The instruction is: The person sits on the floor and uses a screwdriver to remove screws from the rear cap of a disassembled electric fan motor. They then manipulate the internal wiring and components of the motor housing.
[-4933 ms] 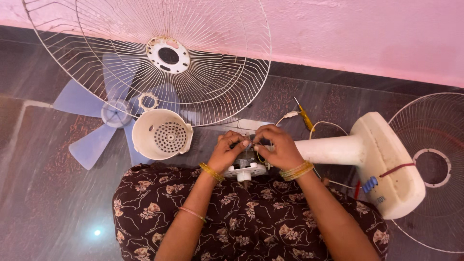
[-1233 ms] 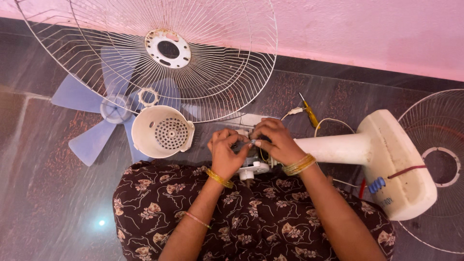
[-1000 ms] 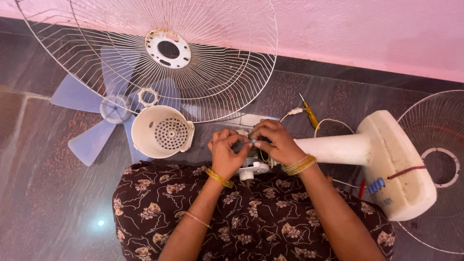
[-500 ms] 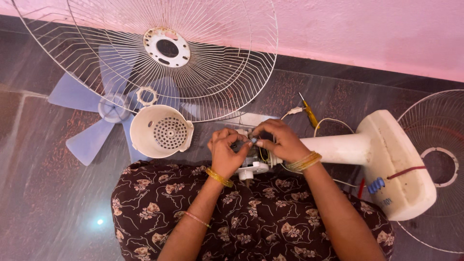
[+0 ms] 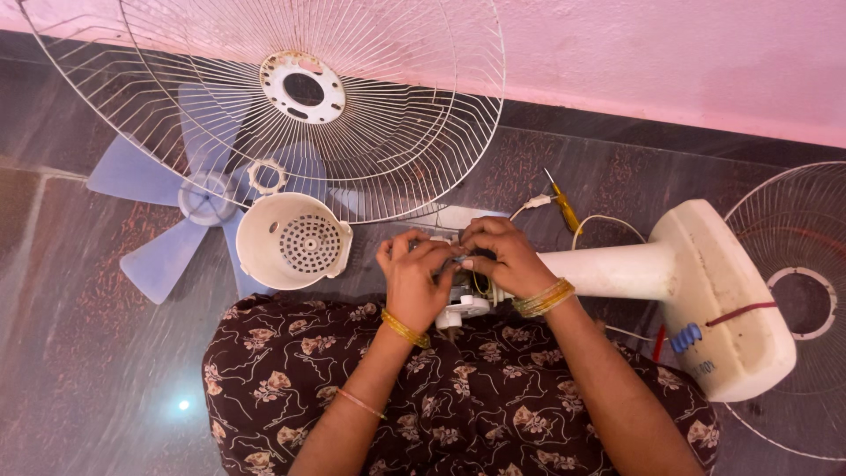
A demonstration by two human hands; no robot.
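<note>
Both hands are closed over the motor head [image 5: 463,305] of a white pedestal fan lying on its side on the floor. My left hand [image 5: 411,275] grips the unit from the left. My right hand [image 5: 498,254] holds it from the right, fingertips meeting the left hand's at the top. Thin yellow wires show between the fingers. The white stand pole [image 5: 608,270] runs right to the fan's base [image 5: 723,300]. What the fingertips pinch is hidden.
A white wire guard [image 5: 291,97] leans against the pink wall. Under it lies a pale blue fan blade [image 5: 167,256]. A white motor cover cup [image 5: 293,240] and a plastic ring nut [image 5: 265,176] sit left of my hands. A yellow-handled screwdriver [image 5: 562,204] lies behind them; a second guard [image 5: 797,300] at right.
The hands stay on the motor head with only small finger shifts. The view has drifted slightly; nothing on the floor has moved.
</note>
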